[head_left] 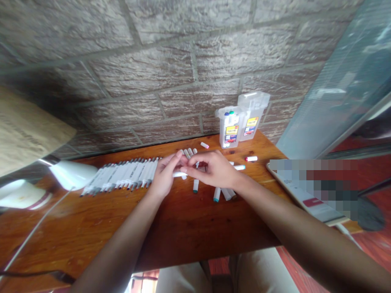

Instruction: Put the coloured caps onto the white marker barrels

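At the middle of the brown wooden table (198, 232), the left hand (165, 175) and right hand (215, 167) meet, fingers curled narrow and fingertips close together. A white marker (178, 174) shows lengthwise between them, just below the right thumb; the fingers hide the contact, so it cannot be told which hand, if either, grips it. Left of the left hand, white markers (122, 176) lie side by side in a slanting row. A green-ended piece (195, 186) lies below the hands; a teal-ended piece (216, 195) lies near the right wrist. Beyond the hands is a pink-ended piece (205, 145); to the right, a red-ended piece (251, 158). Near the stone-block wall (152, 85), a clear plastic case (231, 140) stands upright with blue- and green-ended markers inside, beside a second labelled case (252, 122).
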`<state>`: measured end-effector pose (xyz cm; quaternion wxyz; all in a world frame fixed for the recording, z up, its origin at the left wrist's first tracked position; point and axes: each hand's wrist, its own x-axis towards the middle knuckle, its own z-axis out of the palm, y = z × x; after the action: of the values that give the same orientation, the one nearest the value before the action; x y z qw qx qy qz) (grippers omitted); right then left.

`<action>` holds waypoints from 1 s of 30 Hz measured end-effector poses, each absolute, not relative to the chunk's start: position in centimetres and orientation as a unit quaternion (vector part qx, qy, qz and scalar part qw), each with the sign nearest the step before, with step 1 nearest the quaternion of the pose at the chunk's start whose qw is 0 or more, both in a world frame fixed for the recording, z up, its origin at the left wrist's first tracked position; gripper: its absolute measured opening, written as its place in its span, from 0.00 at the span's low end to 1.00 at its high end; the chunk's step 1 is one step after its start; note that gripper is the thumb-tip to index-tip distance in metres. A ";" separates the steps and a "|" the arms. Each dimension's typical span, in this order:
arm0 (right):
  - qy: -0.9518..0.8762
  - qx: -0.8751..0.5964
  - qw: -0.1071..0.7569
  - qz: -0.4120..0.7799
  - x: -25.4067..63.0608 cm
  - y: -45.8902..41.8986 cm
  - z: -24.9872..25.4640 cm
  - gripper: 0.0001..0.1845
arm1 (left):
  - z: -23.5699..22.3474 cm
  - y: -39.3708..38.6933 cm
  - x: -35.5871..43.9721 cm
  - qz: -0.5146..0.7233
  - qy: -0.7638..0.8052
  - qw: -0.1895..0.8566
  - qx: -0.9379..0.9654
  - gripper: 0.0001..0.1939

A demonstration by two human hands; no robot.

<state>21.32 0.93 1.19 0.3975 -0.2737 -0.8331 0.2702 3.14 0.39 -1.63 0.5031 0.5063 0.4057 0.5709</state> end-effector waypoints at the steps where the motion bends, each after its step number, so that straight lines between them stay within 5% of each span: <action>1: -0.839 -0.266 0.394 0.266 21.4 0.9 1.2 0.14 | -1.7 0.4 3.1 0.569 0.404 0.500 0.513 0.22; 11: -0.867 -0.243 0.347 0.262 21.8 1.7 0.6 0.05 | -2.2 0.7 3.0 0.551 0.413 0.505 0.521 0.22; 30: -0.771 -0.248 0.399 0.429 21.0 1.8 -1.3 0.08 | -2.0 0.6 2.8 0.548 0.404 0.492 0.543 0.24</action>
<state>21.03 1.81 -1.31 0.3993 -0.2476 -0.7713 0.4294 2.81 0.65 -2.03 0.4919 0.5430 0.4038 0.5478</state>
